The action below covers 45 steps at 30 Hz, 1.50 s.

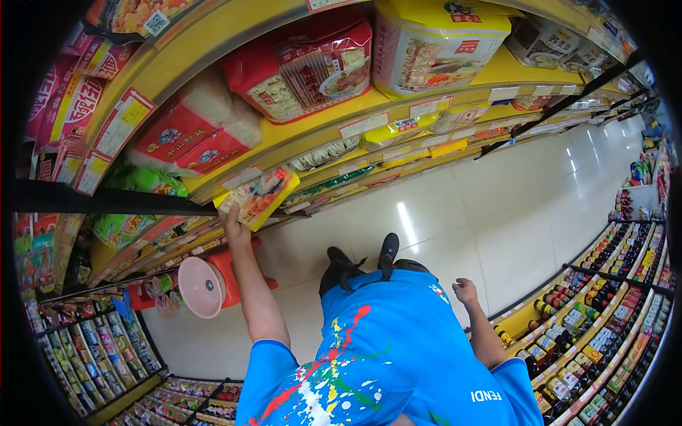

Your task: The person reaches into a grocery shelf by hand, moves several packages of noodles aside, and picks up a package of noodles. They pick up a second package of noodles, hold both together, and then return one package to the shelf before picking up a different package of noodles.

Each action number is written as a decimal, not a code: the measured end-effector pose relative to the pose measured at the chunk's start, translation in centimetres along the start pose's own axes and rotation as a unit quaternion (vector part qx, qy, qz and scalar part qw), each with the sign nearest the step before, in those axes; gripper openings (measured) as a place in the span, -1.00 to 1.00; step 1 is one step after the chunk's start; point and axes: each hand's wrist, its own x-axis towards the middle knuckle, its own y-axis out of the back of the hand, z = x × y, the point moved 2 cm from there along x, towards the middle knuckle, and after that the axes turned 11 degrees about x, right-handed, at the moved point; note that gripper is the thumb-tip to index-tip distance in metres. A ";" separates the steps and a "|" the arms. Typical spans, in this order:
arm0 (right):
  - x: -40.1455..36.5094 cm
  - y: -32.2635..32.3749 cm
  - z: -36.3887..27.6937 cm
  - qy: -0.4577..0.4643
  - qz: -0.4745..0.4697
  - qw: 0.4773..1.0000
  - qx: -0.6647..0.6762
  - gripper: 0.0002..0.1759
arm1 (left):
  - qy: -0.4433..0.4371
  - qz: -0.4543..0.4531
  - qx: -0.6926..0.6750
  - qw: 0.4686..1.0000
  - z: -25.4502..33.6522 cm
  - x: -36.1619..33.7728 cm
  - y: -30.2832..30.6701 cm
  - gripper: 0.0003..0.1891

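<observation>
My left hand [234, 221] is closed on the near end of a yellow food packet [259, 197] with a picture of a dish on its front. The packet is tilted, close to the front edge of the yellow shelf [298, 149]. Just above it on that shelf lie red packs of vermicelli [195, 142]. A red bag of noodles [305, 71] and a large yellow-and-white noodle bag [437, 50] stand further right. My right hand [465, 291] hangs by my side over the floor, fingers curled in, with nothing visible in it.
A pink basin [202, 287] rests by a red stool [229, 273] to my left. Shelves with rows of bottles and jars [590, 334] run along the right. More packed shelves [96, 355] stand at lower left. Shiny tiled floor [455, 206] lies around my feet.
</observation>
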 end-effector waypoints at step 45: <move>-1.6 -13.8 1.8 -0.094 0.008 0.972 0.214 -0.55 | 0.057 0.305 0.202 0.929 -1.3 9.6 -0.3 -0.69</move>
